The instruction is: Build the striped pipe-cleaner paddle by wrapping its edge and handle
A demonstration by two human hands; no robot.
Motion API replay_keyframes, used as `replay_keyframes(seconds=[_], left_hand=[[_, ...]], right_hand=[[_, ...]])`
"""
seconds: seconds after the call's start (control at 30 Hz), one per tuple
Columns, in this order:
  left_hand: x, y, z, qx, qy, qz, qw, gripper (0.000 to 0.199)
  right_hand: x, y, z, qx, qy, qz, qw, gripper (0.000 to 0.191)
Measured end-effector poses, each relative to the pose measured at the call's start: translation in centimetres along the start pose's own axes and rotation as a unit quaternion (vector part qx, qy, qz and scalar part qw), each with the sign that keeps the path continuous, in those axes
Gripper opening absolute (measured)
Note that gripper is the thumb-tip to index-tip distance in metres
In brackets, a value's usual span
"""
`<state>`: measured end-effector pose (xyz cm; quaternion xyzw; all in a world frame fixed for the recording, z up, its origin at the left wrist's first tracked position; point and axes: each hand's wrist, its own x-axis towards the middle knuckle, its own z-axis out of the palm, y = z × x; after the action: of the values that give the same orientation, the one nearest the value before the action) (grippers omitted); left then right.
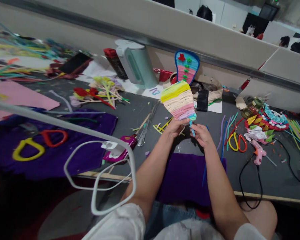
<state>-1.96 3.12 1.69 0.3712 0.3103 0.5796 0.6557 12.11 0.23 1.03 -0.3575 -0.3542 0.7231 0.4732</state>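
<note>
A striped pipe-cleaner fan (178, 99), with bands of yellow, cream, pink and blue, is held tilted above the table. My left hand (179, 127) pinches its narrow lower end, thumb on the front. Beside it, my right hand (201, 134) has its fingers closed on the short light-blue handle (192, 130) below the fan. Fingertips partly cover the spot where handle and fan meet. A second fan (187, 66), blue and pink with a dark-blue edge, a red flower and green bits, leans upright behind.
A purple cloth (187, 175) lies below my forearms. To the right are scissors (237, 142), a pink glue gun (259, 152) and loose pipe cleaners (222, 131). A pale-green kettle (140, 65) stands at the back. A white cable (100, 133) crosses the left foreground, near larger scissors (30, 150).
</note>
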Motion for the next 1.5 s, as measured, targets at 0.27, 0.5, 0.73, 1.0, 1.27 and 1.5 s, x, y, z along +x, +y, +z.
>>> replay_keyframes(seconds=[0.27,0.5,0.73,1.0,1.27,1.5], left_hand=[[0.2,0.4,-0.1,0.029,0.009,0.019,0.999,0.054],[-0.2,0.4,-0.4,0.000,-0.015,-0.022,1.000,0.047],[0.0,-0.3,-1.0,-0.030,-0.023,-0.050,0.998,0.045],[-0.3,0.1,-0.9,-0.032,-0.018,-0.076,0.996,0.046],[0.7,-0.5,-1.1,-0.033,0.093,-0.039,0.994,0.047],[1.2,-1.0,-0.6,0.032,0.204,0.063,0.976,0.052]], right_hand=[[0.3,-0.1,-0.6,-0.062,0.031,-0.030,0.997,0.026],[0.0,0.1,0.3,0.031,-0.037,0.059,0.997,0.026],[-0.2,0.7,1.0,0.099,-0.126,0.101,0.982,0.026],[-0.1,1.0,1.0,0.164,-0.164,0.146,0.962,0.029],[1.0,1.3,-0.1,0.003,0.060,0.009,0.998,0.027],[1.5,0.6,-1.6,-0.288,0.207,-0.243,0.903,0.024]])
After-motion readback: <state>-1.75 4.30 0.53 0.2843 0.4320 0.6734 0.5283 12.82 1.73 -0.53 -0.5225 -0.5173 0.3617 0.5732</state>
